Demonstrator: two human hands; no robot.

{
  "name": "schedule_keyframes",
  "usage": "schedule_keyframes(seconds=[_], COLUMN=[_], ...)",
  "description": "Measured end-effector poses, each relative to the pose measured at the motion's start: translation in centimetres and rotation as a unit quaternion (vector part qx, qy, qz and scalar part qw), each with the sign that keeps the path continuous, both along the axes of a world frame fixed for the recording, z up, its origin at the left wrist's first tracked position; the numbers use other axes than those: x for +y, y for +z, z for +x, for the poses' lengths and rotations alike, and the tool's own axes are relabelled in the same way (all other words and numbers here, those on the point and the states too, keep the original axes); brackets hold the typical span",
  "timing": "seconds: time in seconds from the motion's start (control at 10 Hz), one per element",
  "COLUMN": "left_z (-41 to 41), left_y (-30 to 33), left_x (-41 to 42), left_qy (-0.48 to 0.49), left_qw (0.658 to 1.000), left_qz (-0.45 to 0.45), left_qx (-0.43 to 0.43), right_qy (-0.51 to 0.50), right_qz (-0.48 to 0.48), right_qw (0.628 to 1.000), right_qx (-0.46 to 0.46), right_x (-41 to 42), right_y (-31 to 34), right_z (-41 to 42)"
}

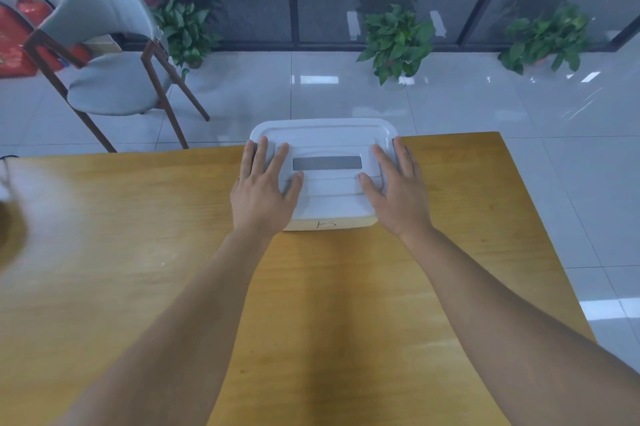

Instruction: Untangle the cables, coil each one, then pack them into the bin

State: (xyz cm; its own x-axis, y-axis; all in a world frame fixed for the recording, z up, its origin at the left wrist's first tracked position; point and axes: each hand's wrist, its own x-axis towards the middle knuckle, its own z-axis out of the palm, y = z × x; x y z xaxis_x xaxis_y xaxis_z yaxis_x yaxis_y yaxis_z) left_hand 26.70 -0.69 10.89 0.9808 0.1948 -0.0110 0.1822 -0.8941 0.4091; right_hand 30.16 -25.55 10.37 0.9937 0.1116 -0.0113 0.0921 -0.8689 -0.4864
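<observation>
My left hand (264,188) and right hand (398,190), fingers flat, press lidded white bin (327,134) on wooden table (138,235), gripping nothing.

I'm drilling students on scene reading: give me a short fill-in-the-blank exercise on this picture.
1. The left hand and right hand both lie flat on the bin's ____.
2. The white bin sits at the table's ____ edge.
3. The bin is ____, so no cables show.

Missing words: lid; far; closed
</observation>
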Motion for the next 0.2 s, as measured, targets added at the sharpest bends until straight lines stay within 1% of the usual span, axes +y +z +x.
schedule_keyframes(seconds=[0.1, 0.2], left_z=[1.0, 1.0], left_y=[0.5, 1.7], left_x=[0.2, 0.1], left_qy=[-0.019, -0.055], left_qw=[0.999, 0.996], left_qz=[0.024, 0.063], left_qx=[0.009, -0.019], right_qy=[0.008, 0.048], right_qz=[-0.043, -0.099], right_qw=[0.999, 0.994], right_qx=[0.007, -0.013], right_x=[0.1, 0.2], right_y=[0.8, 2.4], right_z=[0.8, 1.1])
